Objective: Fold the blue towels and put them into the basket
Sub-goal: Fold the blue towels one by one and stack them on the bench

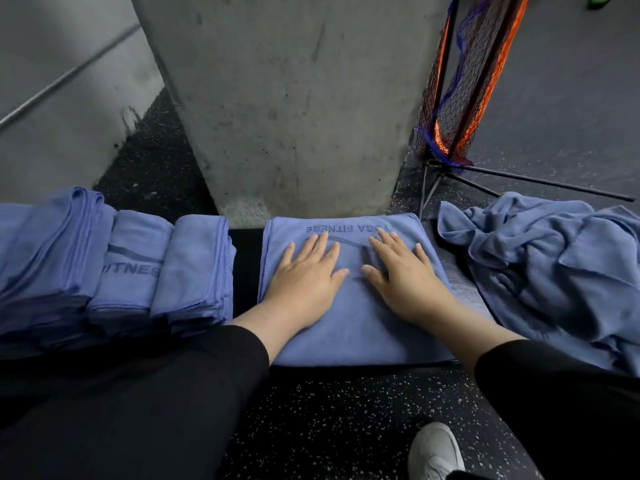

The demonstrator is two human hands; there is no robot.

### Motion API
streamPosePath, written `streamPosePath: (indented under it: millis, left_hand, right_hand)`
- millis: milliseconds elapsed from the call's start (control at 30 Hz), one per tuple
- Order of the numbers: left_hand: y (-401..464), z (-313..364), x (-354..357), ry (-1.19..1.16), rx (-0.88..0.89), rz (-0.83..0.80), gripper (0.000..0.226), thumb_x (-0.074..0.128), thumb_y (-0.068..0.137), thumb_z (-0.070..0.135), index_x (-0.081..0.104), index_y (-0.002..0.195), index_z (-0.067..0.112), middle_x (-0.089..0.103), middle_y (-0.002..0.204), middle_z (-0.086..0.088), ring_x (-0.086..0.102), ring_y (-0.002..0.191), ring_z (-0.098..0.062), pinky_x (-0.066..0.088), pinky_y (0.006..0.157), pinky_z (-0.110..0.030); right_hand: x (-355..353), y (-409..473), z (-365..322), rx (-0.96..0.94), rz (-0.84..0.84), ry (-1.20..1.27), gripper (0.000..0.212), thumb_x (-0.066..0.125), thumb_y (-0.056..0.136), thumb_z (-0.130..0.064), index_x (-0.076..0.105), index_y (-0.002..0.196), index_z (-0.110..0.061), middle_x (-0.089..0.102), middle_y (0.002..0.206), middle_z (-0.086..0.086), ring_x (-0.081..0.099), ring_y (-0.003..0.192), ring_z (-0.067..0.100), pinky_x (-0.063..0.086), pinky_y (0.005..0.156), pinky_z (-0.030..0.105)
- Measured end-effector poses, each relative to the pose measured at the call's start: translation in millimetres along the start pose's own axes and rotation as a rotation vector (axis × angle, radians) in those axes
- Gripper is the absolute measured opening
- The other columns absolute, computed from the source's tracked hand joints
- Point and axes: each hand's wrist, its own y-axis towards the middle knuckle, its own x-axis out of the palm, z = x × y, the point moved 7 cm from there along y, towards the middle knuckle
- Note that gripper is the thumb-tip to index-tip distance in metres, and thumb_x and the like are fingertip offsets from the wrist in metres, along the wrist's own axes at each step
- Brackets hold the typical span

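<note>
A folded blue towel (356, 327) with printed lettering lies flat on the dark speckled floor in front of me. My left hand (308, 275) and my right hand (401, 271) both press flat on it, fingers straight and spread, side by side. To the left stand several stacks of folded blue towels (131, 271). On the right lies a crumpled heap of unfolded blue towels (561, 268). A mesh basket (460, 98) with orange and blue trim and a black wire frame stands at the back right.
A grey concrete pillar (294, 98) rises directly behind the towel. The basket's black wire legs (540, 183) spread over the floor at the right. My white shoe (434, 452) shows at the bottom, with black sleeves and trousers at both sides.
</note>
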Motion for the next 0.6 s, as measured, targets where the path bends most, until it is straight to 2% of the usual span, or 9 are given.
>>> streamPosePath:
  millis: [67,133,233,267,333,400,500,533,600]
  left_hand:
    - [-12,8,0,-0.004,0.068,0.004,0.061,0.021,0.107,0.049,0.009,0.161,0.024,-0.005,0.169,0.002,-0.008,0.155,-0.012,-0.004,0.126,-0.043]
    - [-28,15,4,0.013,0.142,-0.009,0.062,0.023,0.107,0.050,0.009,0.161,0.025,-0.004,0.169,0.002,-0.007,0.155,-0.011,-0.003,0.126,-0.041]
    - [-56,13,13,0.063,0.174,-0.045,0.062,0.024,0.106,0.050,0.009,0.161,0.026,-0.006,0.169,0.003,-0.008,0.155,-0.010,-0.004,0.126,-0.041]
    - [-65,10,14,0.066,0.176,-0.054,0.061,0.023,0.107,0.050,0.009,0.161,0.026,-0.006,0.169,0.004,-0.008,0.154,-0.009,-0.005,0.126,-0.040]
    - [-79,1,15,0.064,0.164,-0.064,0.061,0.023,0.107,0.050,0.009,0.161,0.026,-0.007,0.169,0.004,-0.010,0.154,-0.009,-0.005,0.126,-0.039]
    - [-90,-3,14,0.070,0.163,-0.083,0.062,0.023,0.107,0.051,0.008,0.161,0.026,-0.007,0.169,0.003,-0.010,0.154,-0.010,-0.005,0.126,-0.039]
    - [-105,0,12,0.060,0.178,-0.139,0.063,0.023,0.106,0.054,0.011,0.161,0.027,-0.005,0.169,0.002,-0.009,0.155,-0.012,-0.003,0.126,-0.042]
    - [-110,3,9,0.057,0.187,-0.157,0.064,0.023,0.105,0.056,0.014,0.161,0.027,-0.004,0.169,0.002,-0.007,0.155,-0.012,-0.001,0.126,-0.042]
    - [-117,8,5,0.064,0.204,-0.178,0.066,0.023,0.104,0.059,0.018,0.160,0.026,0.001,0.169,0.000,-0.002,0.156,-0.014,0.002,0.127,-0.041]
  right_hand:
    - [-9,-12,-6,-0.098,0.081,0.023,0.056,0.048,0.102,-0.045,0.041,0.151,-0.020,0.033,0.161,-0.001,0.026,0.151,0.017,0.018,0.122,0.049]
    - [-5,-29,-13,-0.215,0.052,-0.017,0.055,0.046,0.100,-0.048,0.049,0.145,-0.018,0.043,0.156,0.002,0.038,0.144,0.020,0.029,0.118,0.050]
    - [8,-51,-11,-0.254,-0.053,-0.074,0.065,0.028,0.096,-0.058,0.052,0.143,-0.021,0.040,0.157,-0.001,0.036,0.146,0.019,0.027,0.120,0.049]
    - [6,-56,-10,-0.253,-0.043,-0.065,0.061,0.029,0.096,-0.057,0.054,0.139,-0.022,0.044,0.154,-0.002,0.041,0.143,0.020,0.031,0.117,0.048]
    - [-3,-65,-12,-0.297,0.003,-0.063,0.047,0.036,0.098,-0.054,0.060,0.126,-0.024,0.056,0.135,-0.003,0.056,0.123,0.023,0.045,0.102,0.045]
    - [-9,-78,-18,-0.364,-0.028,-0.107,0.046,0.039,0.096,-0.062,0.060,0.120,-0.028,0.055,0.120,-0.005,0.057,0.107,0.022,0.048,0.090,0.043]
    - [-5,-99,-28,-0.444,-0.194,-0.226,0.071,0.034,0.084,-0.084,0.053,0.129,-0.033,0.050,0.125,-0.008,0.051,0.112,0.017,0.047,0.092,0.041]
    - [-5,-102,-29,-0.446,-0.215,-0.265,0.074,0.034,0.081,-0.085,0.051,0.131,-0.034,0.049,0.127,-0.009,0.050,0.114,0.016,0.046,0.093,0.040]
    - [-6,-105,-34,-0.430,-0.202,-0.267,0.064,0.039,0.081,-0.072,0.054,0.129,-0.033,0.051,0.126,-0.008,0.052,0.114,0.018,0.048,0.090,0.039]
